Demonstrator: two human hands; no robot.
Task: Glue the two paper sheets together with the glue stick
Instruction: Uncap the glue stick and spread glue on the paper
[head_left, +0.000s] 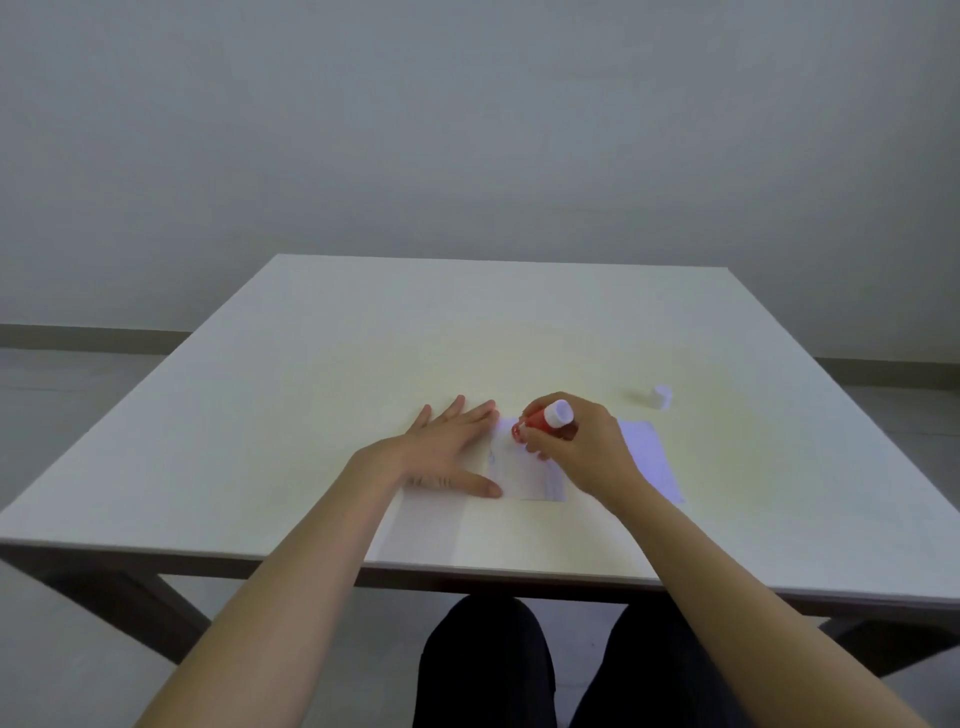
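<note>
On the pale, square-topped table (311, 415), seen from above by a seated person, everything lies toward the near middle. Two bare forearms reach forward over the near edge, above dark-trousered knees.

A white rectangular paper sheet (524, 480) lies flat beneath both hands. A second white paper sheet (647, 457) lies just beyond the gripping hand on its outer side, partly hidden by that wrist; whether the two sheets overlap cannot be told.

The left hand (441, 452) rests flat with fingers spread and straight, holding nothing, pressing down on the first sheet's left part. Its fingertips come close to the gripping hand, and its thumb points along the sheet's near edge.

The right hand (576, 441) is curled closed around a red glue stick with a white end (545, 420). The stick is tilted: its white end points up and toward the camera, above the knuckles, while its red end angles down past the fingertips to the first sheet, near that sheet's far edge. Contact between the tip and the paper is blurred.

A small white cylindrical cap (662, 396) stands apart, beyond and outward of the gripping hand.
</note>
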